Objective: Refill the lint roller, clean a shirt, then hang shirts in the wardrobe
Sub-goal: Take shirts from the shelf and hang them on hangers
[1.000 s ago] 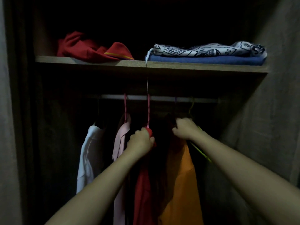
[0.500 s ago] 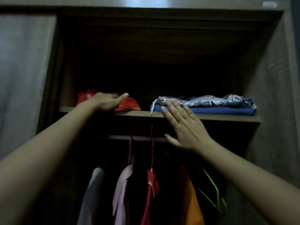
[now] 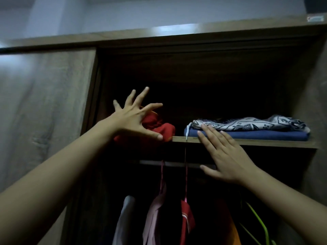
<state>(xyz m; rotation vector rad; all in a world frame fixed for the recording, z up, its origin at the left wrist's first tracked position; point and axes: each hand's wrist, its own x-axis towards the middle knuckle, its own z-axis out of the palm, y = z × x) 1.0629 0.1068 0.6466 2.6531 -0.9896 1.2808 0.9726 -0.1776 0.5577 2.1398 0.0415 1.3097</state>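
Observation:
The wardrobe is open and dim. A crumpled red garment (image 3: 165, 129) lies on the left of the wooden shelf (image 3: 256, 142). My left hand (image 3: 131, 119) is over it with fingers spread wide and the thumb resting on the cloth at the shelf edge. My right hand (image 3: 224, 156) is flat and open in front of the shelf edge, fingertips near a folded blue cloth (image 3: 247, 135). Under the shelf, a white shirt (image 3: 123, 218), a pink shirt (image 3: 154, 214), a red shirt (image 3: 187, 220) and an orange shirt (image 3: 228, 227) hang from the rail (image 3: 173, 163).
A black-and-white patterned cloth (image 3: 247, 123) lies on top of the blue one. A green hanger (image 3: 256, 218) hangs at the right end of the rail. The wardrobe door (image 3: 44, 112) stands on the left and the side wall (image 3: 315, 112) on the right.
Both hands left the hanging shirts and rose to the shelf. My left hand has spread its fingers over the red garment, which is now bunched toward the shelf edge. The view tilted upward.

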